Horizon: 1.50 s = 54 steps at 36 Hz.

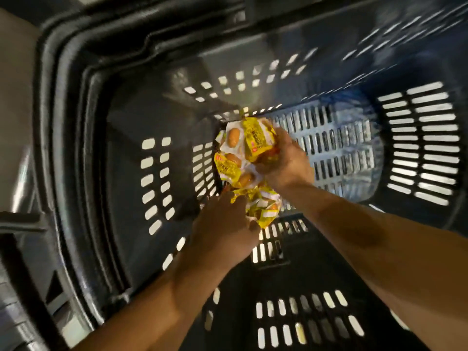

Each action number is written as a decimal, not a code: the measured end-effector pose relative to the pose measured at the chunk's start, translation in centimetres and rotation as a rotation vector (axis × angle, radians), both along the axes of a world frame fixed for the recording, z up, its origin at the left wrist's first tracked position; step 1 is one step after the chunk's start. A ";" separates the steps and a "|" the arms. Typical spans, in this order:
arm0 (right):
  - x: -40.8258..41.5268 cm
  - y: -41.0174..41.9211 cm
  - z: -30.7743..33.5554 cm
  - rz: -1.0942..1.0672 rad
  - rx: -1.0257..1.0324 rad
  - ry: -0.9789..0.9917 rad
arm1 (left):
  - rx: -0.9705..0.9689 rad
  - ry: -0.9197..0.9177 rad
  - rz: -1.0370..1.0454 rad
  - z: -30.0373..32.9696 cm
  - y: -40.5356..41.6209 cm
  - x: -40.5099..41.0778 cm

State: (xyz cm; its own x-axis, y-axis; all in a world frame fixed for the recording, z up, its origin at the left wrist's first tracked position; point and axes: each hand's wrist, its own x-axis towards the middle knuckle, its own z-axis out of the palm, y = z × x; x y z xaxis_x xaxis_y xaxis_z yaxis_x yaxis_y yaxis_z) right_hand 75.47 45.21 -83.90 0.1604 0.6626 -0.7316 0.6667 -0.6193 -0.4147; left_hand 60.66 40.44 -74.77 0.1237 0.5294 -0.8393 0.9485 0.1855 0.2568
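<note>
1. Right hand [285, 162]: fingers curled and gripping the upper bunch [236, 148] of yellow sausage packets from its right side. The fingertips are hidden behind the wrappers.
2. Left hand [222, 224]: fingers curled onto the lower bunch [266, 209], pinching crumpled wrapper at its near-left edge.
3. Packets sit deep in the basket [126, 153], down by the floor and close to its left wall, towards the far-left corner. Can't tell if they rest on the floor or are just off it, or whether the two bunches are joined.
4. Key relation: the pile's long axis runs far-to-near along the left wall. The right hand has the far end and the left hand the near end. The packets lie left of the right hand and far-right of the left hand.
5. Judgement: lifting out calls for both hands rising together, or loose packets may drop or snag on the slots.
6. Blurred pale bluish patch [354, 138] on the right half of the floor; can't identify it.
</note>
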 end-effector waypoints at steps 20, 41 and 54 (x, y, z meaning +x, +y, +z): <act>15.2 -7.1 4.3 -0.163 -0.278 -0.130 | 0.037 0.169 0.102 -8.5 -1.0 3.5; 14.1 -6.8 7.2 -0.354 -0.378 0.010 | -0.357 -0.087 0.463 -3.2 3.0 2.3; 12.7 -6.9 28.7 -0.429 -0.184 0.131 | -0.173 -0.364 0.869 20.8 3.7 0.8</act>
